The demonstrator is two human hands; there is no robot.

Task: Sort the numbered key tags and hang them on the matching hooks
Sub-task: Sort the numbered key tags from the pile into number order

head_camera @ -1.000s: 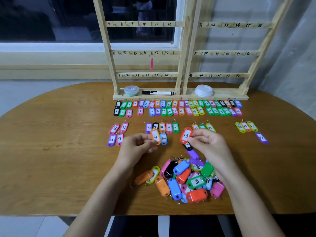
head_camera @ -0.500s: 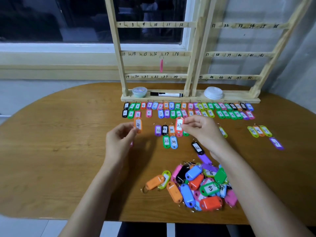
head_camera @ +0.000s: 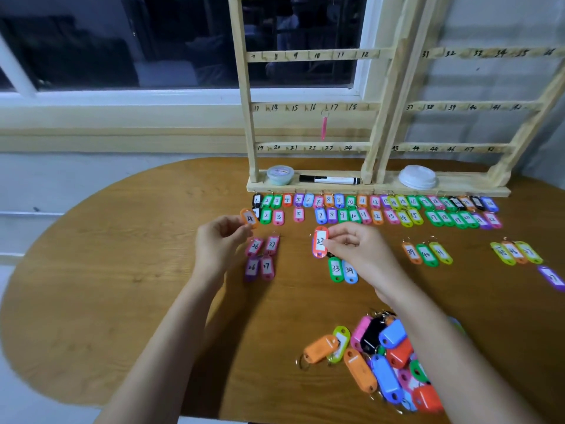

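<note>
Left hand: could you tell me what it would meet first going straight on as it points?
The left hand would probably meet the black tags first, just beyond its orange tag; depth is unclear.

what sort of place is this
Probably an ordinary room, home or office, not a shop: a wooden table beside a window that is dark outside, with a homemade-looking wooden rack of hand-numbered hooks and plastic key tags laid out in rows.

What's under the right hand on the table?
Only green tag 33 and blue tag 34 show beside the right hand, which pinches tag 23. Whatever lies beneath the palm is covered.
</note>
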